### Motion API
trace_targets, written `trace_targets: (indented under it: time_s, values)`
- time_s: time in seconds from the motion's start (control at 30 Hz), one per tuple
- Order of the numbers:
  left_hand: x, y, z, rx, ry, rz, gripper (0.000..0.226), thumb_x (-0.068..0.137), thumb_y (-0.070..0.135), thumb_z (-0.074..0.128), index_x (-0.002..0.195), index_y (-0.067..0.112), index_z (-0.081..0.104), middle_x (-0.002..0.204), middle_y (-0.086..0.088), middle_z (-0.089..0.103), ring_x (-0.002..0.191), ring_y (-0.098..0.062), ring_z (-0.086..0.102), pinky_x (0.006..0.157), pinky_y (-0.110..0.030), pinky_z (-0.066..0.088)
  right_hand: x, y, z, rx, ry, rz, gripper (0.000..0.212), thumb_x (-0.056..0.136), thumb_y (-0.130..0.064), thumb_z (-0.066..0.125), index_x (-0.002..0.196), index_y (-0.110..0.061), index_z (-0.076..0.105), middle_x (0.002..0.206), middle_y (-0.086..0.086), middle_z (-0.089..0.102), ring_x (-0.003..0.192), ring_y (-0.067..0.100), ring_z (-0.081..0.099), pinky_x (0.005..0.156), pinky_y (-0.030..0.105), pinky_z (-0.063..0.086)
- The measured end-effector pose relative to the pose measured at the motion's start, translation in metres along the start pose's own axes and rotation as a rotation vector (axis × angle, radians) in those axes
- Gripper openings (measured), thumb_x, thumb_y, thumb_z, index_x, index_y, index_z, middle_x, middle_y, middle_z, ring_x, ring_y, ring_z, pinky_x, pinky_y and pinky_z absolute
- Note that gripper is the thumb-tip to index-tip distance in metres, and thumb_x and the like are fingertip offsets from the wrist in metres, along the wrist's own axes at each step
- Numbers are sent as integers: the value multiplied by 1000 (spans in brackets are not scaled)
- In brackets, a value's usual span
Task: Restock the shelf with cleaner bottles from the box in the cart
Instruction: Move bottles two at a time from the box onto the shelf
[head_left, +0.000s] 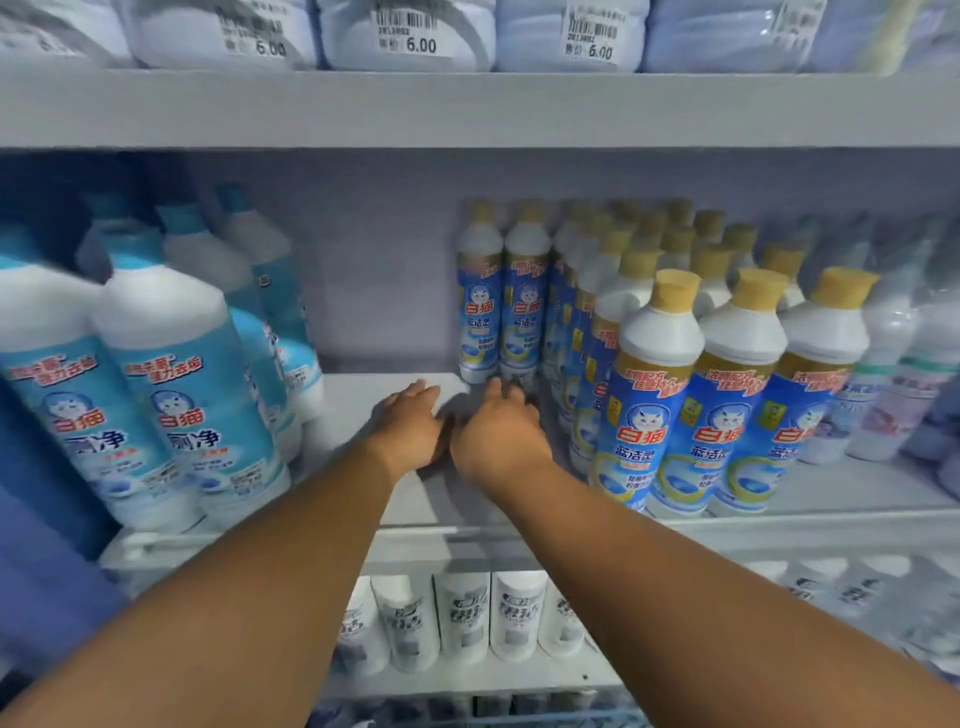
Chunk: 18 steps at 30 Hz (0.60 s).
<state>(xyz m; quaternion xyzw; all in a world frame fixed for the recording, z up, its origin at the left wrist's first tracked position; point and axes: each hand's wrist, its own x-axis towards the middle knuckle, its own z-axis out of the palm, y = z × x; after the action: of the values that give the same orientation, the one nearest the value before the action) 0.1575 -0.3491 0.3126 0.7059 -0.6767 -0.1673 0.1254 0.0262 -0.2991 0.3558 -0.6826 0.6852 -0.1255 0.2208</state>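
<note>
Head view: both hands reach deep into the middle shelf (395, 382). Two cleaner bottles (504, 296) with tan caps stand upright at the back, just beyond the fingertips. The left hand (413, 423) lies with fingers relaxed and straight, holding nothing. The right hand (498, 434) has its fingers at the base of the right bottle; whether it grips is unclear.

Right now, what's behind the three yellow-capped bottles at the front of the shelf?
Behind the front yellow-capped bottles stand more rows of the same bottles, mostly only caps and shoulders showing. Their lower bodies and the shelf beneath them are covered.
</note>
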Motion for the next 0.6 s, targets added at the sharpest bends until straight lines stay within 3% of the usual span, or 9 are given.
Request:
trace_targets:
  time_s: [0.1,0.23,0.4,0.6]
  values:
    - [-48,-6,-9,154,102,-30,59,104,47,37,158,23,29,168,0,15,154,-24,13,125,-37,12,-25,14,4,-151,7,-139,70,104,-44,31,158,-7,8,166,12,5,151,36,8,121,45,18]
    - [-114,-1,-11,279,185,-3,82,89,69,18,156,26,35,167,-7,20,152,-30,18,123,-40,15,-58,41,8,-340,70,-280,78,96,-55,12,158,-8,11,167,13,5,153,33,-2,123,48,12]
    - [-191,36,0,355,201,-32,68,100,60,37,157,25,31,168,-8,16,153,-32,15,124,-41,14,-129,92,-18,-336,99,-400,70,103,-52,24,160,-13,11,167,9,1,154,30,-5,124,46,11]
    - [-276,85,41,261,168,-46,69,100,64,33,159,30,24,169,0,7,155,-24,5,126,-40,9,-195,185,-24,-328,77,-428,71,103,-55,24,159,-13,15,167,11,8,154,30,1,124,45,12]
